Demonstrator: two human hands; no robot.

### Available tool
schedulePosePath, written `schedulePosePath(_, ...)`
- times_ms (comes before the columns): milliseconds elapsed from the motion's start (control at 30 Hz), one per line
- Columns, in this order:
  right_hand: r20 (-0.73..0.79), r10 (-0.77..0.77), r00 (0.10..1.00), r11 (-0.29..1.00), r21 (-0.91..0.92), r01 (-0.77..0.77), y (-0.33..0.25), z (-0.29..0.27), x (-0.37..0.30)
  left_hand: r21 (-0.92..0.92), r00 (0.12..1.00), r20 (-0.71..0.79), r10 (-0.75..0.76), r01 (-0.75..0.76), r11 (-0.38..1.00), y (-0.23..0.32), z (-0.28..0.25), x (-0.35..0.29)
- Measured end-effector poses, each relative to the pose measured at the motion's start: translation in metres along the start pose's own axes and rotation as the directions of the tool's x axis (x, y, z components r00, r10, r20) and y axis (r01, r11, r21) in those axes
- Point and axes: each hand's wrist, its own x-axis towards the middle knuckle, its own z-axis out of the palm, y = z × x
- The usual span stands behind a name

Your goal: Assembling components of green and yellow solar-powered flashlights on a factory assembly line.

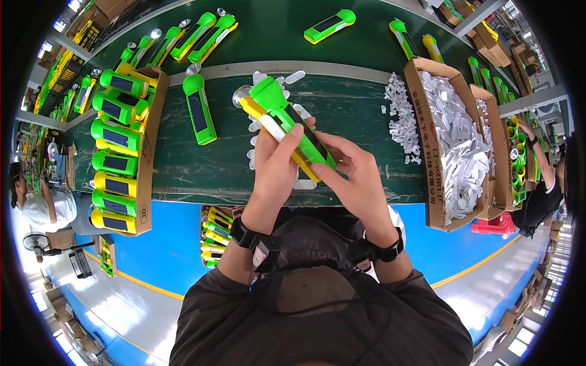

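Both hands hold a green and yellow flashlight (282,111) at a slant above the workbench. Its wide green head points away to the upper left, and a silver reflector cup (241,96) shows beside that head. My left hand (273,161) closes on the body from the left, thumb lying over a white strip along its side. My right hand (354,174) grips the lower end from the right, thumb and fingers pressed on the casing. Loose white plastic pieces (295,77) lie on the bench around and partly under the flashlight. Another green flashlight (199,111) with a dark panel rests to the left.
At left stands a cardboard box (146,165) stacked with flashlights. A carton of white plastic parts (448,122) sits at right, with a pile of small white pieces (403,119) beside it. More flashlights (329,25) lie along the far green belt. Other people work at both sides.
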Motion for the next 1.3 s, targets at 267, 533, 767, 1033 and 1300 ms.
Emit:
schedulePosePath(267,-0.123,-0.18,0.976,0.951,-0.277,0.14,0.006,0.008,-0.004,-0.078,0.998,-0.018,0.06,-0.061,0.995,-0.013,-0.001,-0.001)
schedulePosePath(533,-0.077,-0.258,0.963,0.882,-0.426,0.202,0.009,0.011,-0.01,0.029,0.997,0.014,0.071,-0.072,0.997,-0.014,0.0,-0.001)
schedulePosePath(767,0.121,0.234,0.965,0.879,0.397,-0.263,0.003,0.0,-0.015,-0.193,0.996,-0.03,-0.084,0.077,0.978,-0.013,-0.009,0.004)
schedulePosePath(1033,0.277,0.403,0.872,0.532,0.705,-0.469,0.019,-0.004,-0.014,-0.169,0.955,-0.169,-0.244,0.216,0.962,-0.012,-0.003,0.008)
schedulePosePath(1300,0.071,0.317,0.946,0.801,0.513,-0.307,0.012,0.009,-0.016,-0.156,0.958,-0.213,-0.191,0.159,0.975,-0.009,-0.002,0.007)
